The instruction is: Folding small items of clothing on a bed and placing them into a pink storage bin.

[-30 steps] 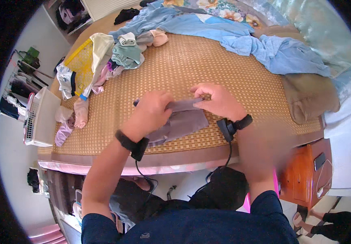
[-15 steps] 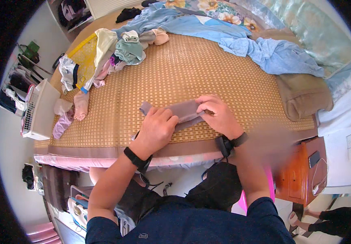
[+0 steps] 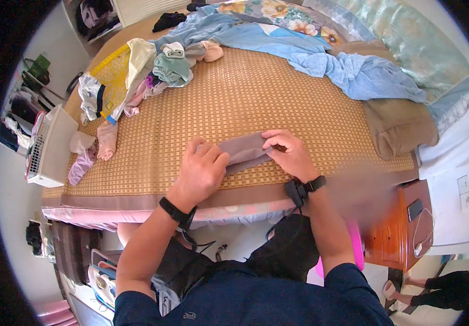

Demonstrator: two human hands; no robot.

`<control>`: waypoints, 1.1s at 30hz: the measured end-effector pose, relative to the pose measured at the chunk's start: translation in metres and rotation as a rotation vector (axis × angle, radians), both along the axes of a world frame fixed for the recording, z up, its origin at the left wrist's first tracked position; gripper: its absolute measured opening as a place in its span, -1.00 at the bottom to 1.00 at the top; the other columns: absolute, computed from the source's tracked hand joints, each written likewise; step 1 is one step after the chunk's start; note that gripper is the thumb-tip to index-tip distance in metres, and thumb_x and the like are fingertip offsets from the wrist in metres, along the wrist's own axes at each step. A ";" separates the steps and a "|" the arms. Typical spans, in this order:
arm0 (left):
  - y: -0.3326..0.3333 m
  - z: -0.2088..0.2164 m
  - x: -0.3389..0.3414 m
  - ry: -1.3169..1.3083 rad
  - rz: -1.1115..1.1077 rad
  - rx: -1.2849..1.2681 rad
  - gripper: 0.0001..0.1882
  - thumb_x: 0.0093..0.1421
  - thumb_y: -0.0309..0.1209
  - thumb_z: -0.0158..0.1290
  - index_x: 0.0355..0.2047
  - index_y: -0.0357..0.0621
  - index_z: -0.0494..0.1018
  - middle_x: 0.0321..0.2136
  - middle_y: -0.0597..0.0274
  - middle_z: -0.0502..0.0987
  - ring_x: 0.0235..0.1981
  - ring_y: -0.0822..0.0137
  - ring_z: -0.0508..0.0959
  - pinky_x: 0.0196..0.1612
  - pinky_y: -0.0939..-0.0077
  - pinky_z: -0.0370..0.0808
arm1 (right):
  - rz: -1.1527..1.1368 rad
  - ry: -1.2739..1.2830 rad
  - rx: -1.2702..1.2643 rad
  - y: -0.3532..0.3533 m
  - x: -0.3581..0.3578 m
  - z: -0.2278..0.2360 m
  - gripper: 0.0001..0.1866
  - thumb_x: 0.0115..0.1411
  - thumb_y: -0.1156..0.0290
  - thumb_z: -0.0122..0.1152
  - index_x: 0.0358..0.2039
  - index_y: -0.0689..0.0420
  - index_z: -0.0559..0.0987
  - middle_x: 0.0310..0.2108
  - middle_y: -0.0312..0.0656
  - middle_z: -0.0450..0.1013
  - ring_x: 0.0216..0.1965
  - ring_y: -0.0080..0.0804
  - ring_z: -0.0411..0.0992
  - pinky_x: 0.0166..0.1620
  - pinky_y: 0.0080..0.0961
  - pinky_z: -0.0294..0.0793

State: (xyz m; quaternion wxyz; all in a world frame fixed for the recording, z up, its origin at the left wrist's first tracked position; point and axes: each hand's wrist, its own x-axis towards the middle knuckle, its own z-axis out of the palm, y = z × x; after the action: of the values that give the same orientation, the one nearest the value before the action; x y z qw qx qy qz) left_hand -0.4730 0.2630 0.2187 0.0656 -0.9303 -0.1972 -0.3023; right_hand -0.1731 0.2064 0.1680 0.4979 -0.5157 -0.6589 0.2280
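Note:
A folded mauve-grey piece of soft clothing (image 3: 244, 150) lies in a long strip on the woven bed mat, near its front edge. My left hand (image 3: 202, 167) is closed over the strip's left end, its fingers curled and hiding that end. At the right end, my right hand (image 3: 290, 156) pinches the cloth between thumb and fingers. The strip stretches flat between the two hands, with a lower layer showing along its near side. Whether it is a sock, underwear or another garment I cannot tell.
Several rumpled clothes (image 3: 172, 70) are heaped at the far left, with small folded pink pieces (image 3: 107, 140) nearer. A white basket (image 3: 55, 146) stands beside the bed's left side. Blue garments (image 3: 354, 73) and a brown cushion (image 3: 400, 127) lie at the right. A wooden cabinet (image 3: 392, 239) adjoins the bed.
My left hand has shifted slightly left over the strip, and the end that stuck out beyond it is now covered. My right hand keeps its pinch.

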 end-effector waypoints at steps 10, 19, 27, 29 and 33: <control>-0.012 -0.009 -0.018 0.054 0.133 -0.047 -0.68 0.05 -0.60 0.20 -0.14 -0.15 0.55 -0.22 0.12 0.57 -0.10 0.04 0.61 0.08 0.08 0.50 | 0.023 0.057 -0.024 0.005 0.007 -0.012 -0.79 0.20 0.69 0.28 -0.23 0.20 0.80 0.11 -0.11 0.69 0.00 -0.32 0.67 0.01 -0.43 0.68; -0.013 -0.003 -0.037 0.060 0.179 -0.015 -0.69 0.11 -0.59 0.21 -0.10 -0.15 0.58 -0.20 0.12 0.58 -0.10 0.03 0.61 0.09 0.09 0.50 | 0.005 0.036 -0.027 0.006 0.011 -0.016 -0.78 0.20 0.67 0.29 -0.22 0.18 0.81 0.08 -0.14 0.71 0.04 -0.27 0.68 0.07 -0.39 0.69; -0.024 -0.018 -0.057 0.066 0.176 -0.033 -0.76 0.15 -0.60 0.21 -0.16 -0.13 0.60 -0.18 0.14 0.61 -0.11 0.04 0.62 0.06 0.10 0.51 | 0.003 0.019 -0.018 0.006 0.009 -0.016 -0.80 0.19 0.66 0.31 -0.23 0.18 0.82 0.06 -0.14 0.72 0.03 -0.27 0.69 0.07 -0.39 0.71; -0.025 -0.021 -0.060 -0.034 0.183 -0.051 -0.75 0.13 -0.63 0.20 -0.17 -0.13 0.59 -0.15 0.14 0.62 -0.08 0.03 0.63 0.06 0.09 0.52 | 0.001 -0.014 0.001 0.007 0.009 -0.014 -0.79 0.20 0.67 0.31 -0.23 0.17 0.82 0.05 -0.14 0.73 0.03 -0.27 0.69 0.07 -0.39 0.71; -0.026 -0.018 -0.065 -0.100 0.201 -0.145 -0.74 0.10 -0.64 0.20 -0.19 -0.12 0.59 -0.13 0.13 0.63 -0.06 -0.01 0.63 0.08 0.05 0.52 | 0.001 0.001 -0.017 0.007 0.008 -0.013 -0.78 0.19 0.68 0.29 -0.24 0.17 0.82 0.05 -0.15 0.73 0.03 -0.26 0.69 0.07 -0.37 0.72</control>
State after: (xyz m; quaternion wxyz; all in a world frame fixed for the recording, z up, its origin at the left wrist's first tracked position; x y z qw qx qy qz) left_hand -0.5377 0.2368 0.2004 0.0182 -0.8919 -0.3139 -0.3251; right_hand -0.1647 0.2131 0.1547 0.4939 -0.5195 -0.6569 0.2339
